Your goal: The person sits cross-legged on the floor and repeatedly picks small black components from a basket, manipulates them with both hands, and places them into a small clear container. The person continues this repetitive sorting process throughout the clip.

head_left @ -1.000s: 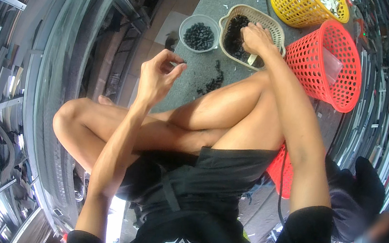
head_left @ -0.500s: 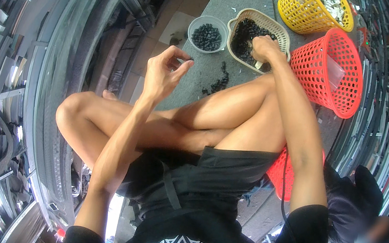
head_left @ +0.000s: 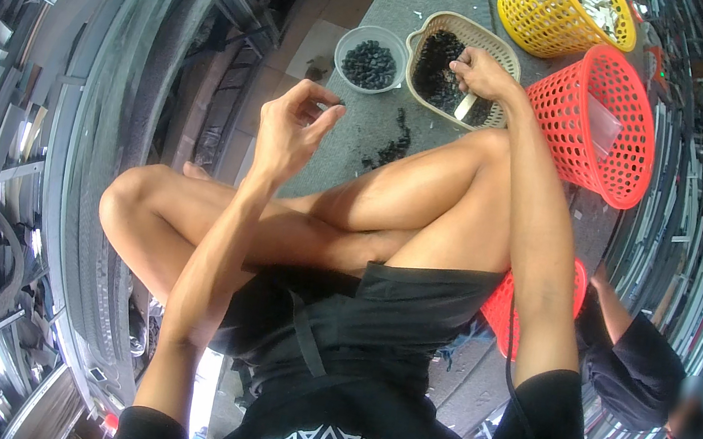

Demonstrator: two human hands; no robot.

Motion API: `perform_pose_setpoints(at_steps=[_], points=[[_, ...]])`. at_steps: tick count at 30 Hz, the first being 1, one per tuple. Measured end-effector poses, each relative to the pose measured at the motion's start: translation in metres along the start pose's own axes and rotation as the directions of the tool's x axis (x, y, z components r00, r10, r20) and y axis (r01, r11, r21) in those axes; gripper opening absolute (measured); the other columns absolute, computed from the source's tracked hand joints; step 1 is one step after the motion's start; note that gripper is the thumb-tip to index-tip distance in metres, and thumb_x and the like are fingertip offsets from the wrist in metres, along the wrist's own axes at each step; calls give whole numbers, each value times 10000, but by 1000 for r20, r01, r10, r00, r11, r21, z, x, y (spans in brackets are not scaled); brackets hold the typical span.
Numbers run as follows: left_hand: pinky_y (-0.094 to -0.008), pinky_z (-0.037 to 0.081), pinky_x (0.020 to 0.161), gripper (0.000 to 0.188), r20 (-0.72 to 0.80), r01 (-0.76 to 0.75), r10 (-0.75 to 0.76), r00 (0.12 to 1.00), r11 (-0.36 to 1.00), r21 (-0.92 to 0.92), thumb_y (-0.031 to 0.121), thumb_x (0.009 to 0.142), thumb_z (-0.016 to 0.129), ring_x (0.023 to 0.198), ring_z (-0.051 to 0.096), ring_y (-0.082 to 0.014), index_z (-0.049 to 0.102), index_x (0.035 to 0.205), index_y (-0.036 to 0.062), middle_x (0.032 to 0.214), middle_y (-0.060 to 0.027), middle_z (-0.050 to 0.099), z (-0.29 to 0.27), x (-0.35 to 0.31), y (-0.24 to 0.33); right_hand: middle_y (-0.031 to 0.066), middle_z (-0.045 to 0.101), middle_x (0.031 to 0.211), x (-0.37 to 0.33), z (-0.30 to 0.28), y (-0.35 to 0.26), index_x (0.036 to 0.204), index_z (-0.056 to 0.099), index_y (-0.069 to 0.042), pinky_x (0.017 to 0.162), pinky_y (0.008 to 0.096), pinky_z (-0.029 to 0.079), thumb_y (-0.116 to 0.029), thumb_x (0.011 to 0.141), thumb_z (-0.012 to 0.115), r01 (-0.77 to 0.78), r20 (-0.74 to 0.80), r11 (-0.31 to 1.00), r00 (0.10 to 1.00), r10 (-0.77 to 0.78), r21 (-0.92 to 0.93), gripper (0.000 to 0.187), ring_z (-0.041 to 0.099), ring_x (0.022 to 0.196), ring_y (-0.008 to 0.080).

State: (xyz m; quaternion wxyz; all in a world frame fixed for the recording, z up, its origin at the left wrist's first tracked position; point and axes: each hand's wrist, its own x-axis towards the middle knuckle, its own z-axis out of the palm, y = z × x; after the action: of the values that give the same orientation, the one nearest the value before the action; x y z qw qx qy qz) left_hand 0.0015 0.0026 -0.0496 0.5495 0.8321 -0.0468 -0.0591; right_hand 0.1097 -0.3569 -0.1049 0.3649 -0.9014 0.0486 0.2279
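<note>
Evidently two jobs share the person's attention. The left hand (head_left: 286,131) is raised just above the crossed legs (head_left: 400,195), its fingers curled and pinching a small dark piece (head_left: 341,105) between thumb and forefinger. The right hand (head_left: 486,75) reaches over the beige basket (head_left: 504,56), its fingers bent above the heap of small black pieces (head_left: 436,65). A pale handle (head_left: 464,107) shows just below that hand; whether the fingers grasp it or anything else cannot be told.

Just left of the beige basket, a clear round tub (head_left: 337,56) holds more black bits (head_left: 369,64). Both containers rest on a grey surface (head_left: 338,157), with dark crumbs (head_left: 394,145) scattered between them and the legs. Beyond the beige basket stands a yellow basket (head_left: 537,19) filled with whitish parts (head_left: 598,10); to its right, a red basket (head_left: 555,113) leans over, a clear plastic bag (head_left: 602,129) inside. Another person (head_left: 635,376) is at lower right.
</note>
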Motion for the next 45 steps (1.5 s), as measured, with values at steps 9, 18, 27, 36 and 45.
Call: perform_pose_setpoints(at_steps=[9,18,27,36,45], points=[[-260,498,623,158,-2,-4,4,1000,999,-49,116,929,804,665,618,-70,741,1021,4,755,-43,718,3,1,-3,209,781,958,-1,-5,1,1026,745,18,861,417,579,-142,865,777,51,-99,958,992,-81,-281,229,770,922,306],[-255,503,634,154,13,2,-2,1000,1000,-23,117,929,803,689,624,-68,737,1018,10,775,-41,723,2,0,-3,174,755,923,-1,-6,5,991,734,9,814,407,551,-152,791,871,12,-188,953,980,-72,-304,291,710,873,270],[-280,565,747,155,30,-36,35,999,998,47,91,937,783,803,720,-120,736,1049,-5,903,-70,777,-2,0,-8,195,776,1038,-4,-3,3,1026,765,-28,909,408,569,-99,742,898,-119,-238,929,971,34,-350,321,745,1038,315],[-321,554,641,156,185,639,-643,743,764,86,83,980,660,728,702,-179,781,1057,21,888,-94,767,7,68,-181,211,769,1082,10,7,4,1027,786,-33,929,441,579,-77,807,800,-282,-213,855,955,207,-435,225,739,1072,342],[-434,599,695,267,672,923,-656,345,368,-115,43,1014,486,772,700,-280,695,1097,-100,970,-195,729,26,79,-252,258,745,1188,-3,4,-5,1047,804,-80,1005,495,559,-97,866,663,-248,-240,914,955,174,-320,230,712,1161,427]])
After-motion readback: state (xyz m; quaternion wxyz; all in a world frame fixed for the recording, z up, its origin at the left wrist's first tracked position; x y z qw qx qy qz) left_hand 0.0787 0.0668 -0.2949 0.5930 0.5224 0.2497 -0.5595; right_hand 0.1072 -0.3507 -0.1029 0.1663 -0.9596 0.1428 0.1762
